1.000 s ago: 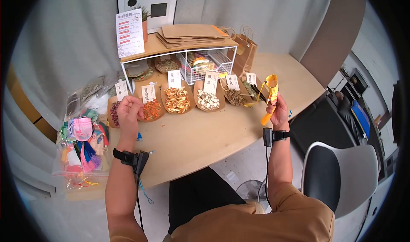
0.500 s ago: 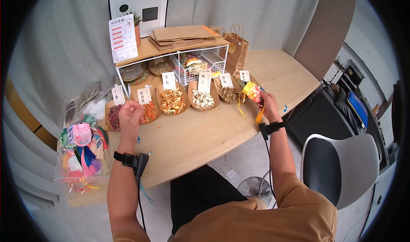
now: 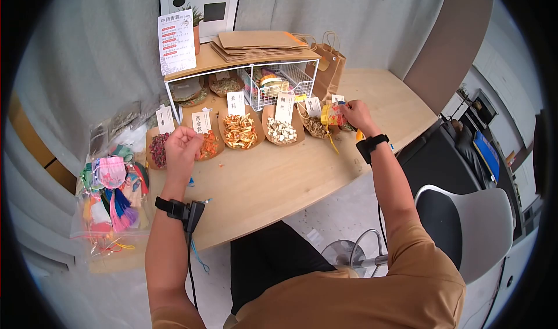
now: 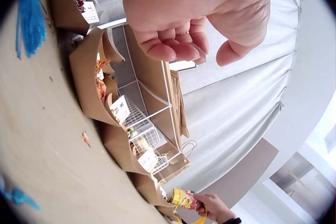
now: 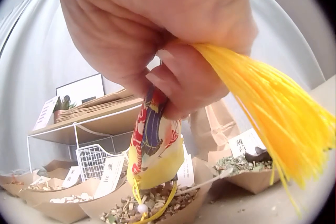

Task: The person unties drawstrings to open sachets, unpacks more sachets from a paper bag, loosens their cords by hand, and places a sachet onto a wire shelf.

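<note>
My right hand pinches a patterned sachet pouch by its bottom end. The pouch hangs mouth down over a paper tray of brown chopped herbs, its yellow drawstring and pale bead dangling among them. A yellow tassel sticks out from under the same hand. Over on the left, my left hand hovers near the trays of dark red buds and orange petals. Its fingers are loosely curled with the thumb apart, and nothing shows between them in the left wrist view.
Trays of yellow-brown strips and white pieces stand between the hands, with label cards. Behind are a shelf, a wire basket and a paper bag. A plastic bag of pouches and tassels lies left.
My right hand has moved forward and turned over, tipping the pouch from upright to mouth down above the brown herb tray. The left hand has stayed almost in place.
</note>
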Motion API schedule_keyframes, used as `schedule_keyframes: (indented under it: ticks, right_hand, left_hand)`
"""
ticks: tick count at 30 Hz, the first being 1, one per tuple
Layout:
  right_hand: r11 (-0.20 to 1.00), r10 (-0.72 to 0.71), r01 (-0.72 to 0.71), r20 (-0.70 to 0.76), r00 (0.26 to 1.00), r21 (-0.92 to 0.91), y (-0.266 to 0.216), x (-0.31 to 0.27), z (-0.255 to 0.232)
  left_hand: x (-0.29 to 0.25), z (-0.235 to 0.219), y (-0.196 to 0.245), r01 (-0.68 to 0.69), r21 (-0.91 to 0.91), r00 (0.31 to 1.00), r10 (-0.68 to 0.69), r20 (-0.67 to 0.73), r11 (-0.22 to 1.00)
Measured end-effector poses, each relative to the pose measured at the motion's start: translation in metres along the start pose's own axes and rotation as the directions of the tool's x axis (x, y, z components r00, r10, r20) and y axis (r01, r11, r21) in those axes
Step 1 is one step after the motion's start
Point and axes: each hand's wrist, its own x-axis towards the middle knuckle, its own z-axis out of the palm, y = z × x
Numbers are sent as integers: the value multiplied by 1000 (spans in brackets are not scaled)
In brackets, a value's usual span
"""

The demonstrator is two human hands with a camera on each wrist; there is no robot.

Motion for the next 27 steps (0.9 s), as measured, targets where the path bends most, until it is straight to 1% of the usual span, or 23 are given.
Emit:
schedule_keyframes:
  ticks: [2,4,8,10,14,17,19,23,25,27]
  right_hand:
    - [1000,-18,18,14,1000,2,-6,7,-3]
    - [994,-82,82,13,997,-78,-8,16,-5]
    - [991,-87,92,58,995,-92,-26,23,-16]
    - [984,-119,127,69,990,-128,-30,26,-17]
    - [975,-128,145,108,986,-166,-42,26,-24]
    - [983,-89,111,146,985,-149,-49,25,-26]
    - [977,-108,138,182,977,-161,-50,27,-24]
    - [970,-109,149,208,972,-190,-55,30,-22]
    - [971,-97,146,246,964,-191,-55,32,-19]
    - [964,-113,165,241,964,-209,-54,35,-17]
  left_hand:
    - [0,0,-1,9,-2,1000,-9,-8,1000]
    - [1,0,-1,16,-3,1000,-16,-16,1000]
    - [1,0,-1,22,-16,999,-22,-31,1000]
    - [2,0,-3,17,-35,999,-19,-42,999]
    - [2,-1,-4,18,-22,999,-18,-35,1000]
    - [2,-1,-4,21,-14,999,-22,-32,1000]
    - [2,0,-5,23,-12,999,-23,-34,1000]
    - [2,0,-5,16,-25,999,-17,-32,1000]
    - [2,0,-4,13,-24,999,-14,-30,1000]
    - [2,1,-3,21,-11,999,-21,-35,1000]
